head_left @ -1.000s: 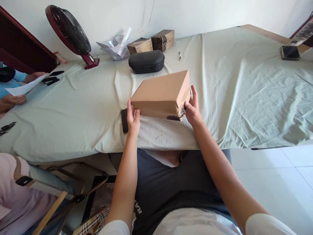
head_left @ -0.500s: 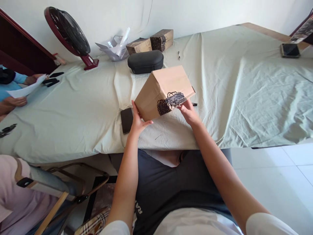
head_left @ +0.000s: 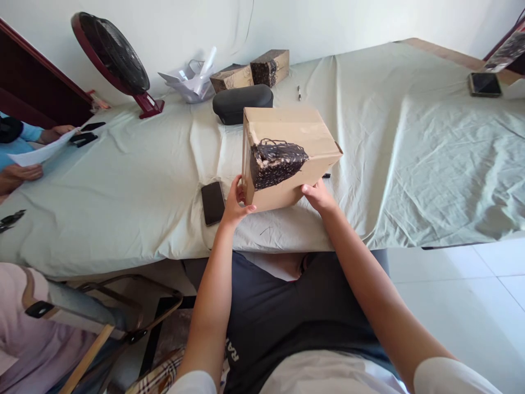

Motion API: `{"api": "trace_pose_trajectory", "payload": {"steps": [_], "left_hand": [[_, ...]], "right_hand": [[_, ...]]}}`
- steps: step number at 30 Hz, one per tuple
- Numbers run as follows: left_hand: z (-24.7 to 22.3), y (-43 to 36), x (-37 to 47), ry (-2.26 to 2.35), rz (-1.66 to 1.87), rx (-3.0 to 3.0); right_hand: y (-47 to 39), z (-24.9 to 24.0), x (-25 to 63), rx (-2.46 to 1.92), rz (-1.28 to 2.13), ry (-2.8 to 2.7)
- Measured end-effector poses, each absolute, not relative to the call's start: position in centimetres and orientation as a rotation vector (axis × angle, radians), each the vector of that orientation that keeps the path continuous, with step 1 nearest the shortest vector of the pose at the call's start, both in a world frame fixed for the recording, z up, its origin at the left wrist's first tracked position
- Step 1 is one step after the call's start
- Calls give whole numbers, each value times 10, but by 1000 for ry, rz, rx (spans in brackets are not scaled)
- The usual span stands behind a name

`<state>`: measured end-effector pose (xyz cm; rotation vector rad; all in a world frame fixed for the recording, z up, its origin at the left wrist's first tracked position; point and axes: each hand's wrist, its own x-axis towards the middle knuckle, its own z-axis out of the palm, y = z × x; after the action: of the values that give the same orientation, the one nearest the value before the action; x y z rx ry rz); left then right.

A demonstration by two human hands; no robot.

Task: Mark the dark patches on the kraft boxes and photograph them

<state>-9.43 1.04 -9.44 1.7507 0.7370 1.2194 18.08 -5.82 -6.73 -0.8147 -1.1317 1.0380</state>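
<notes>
A cloth-draped surface (head_left: 410,153) fills the frame. At centre, a tilted box (head_left: 287,156) with a black-scribbled patch is lifted above it, left hand (head_left: 234,205) and right hand (head_left: 318,196) fingers clamped on its lower corners. A phone (head_left: 213,203) lies just left.

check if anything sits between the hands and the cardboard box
Nothing visible does. The left hand and right hand both grip the cardboard box directly at its lower corners; the phone lies on the cloth beside the left hand.
</notes>
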Motion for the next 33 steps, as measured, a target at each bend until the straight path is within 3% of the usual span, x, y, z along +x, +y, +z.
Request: {"api": "trace_pose_trajectory", "payload": {"steps": [8,12,25,33], "left_hand": [[-81,0,-95,826,1353,1914],[-85,-5,-83,636,1228,2030],[-74,-17,-72,631,1183,1946],[4,3,-59,574,1543,2050]], "right_hand": [[-63,-68,182,-852,1043,-1121],[-65,-63,182,-876,1034,-1138],[-77,-57,181,-964,993,-1215],[-75,-65,182,-926,1110,-1116]]}}
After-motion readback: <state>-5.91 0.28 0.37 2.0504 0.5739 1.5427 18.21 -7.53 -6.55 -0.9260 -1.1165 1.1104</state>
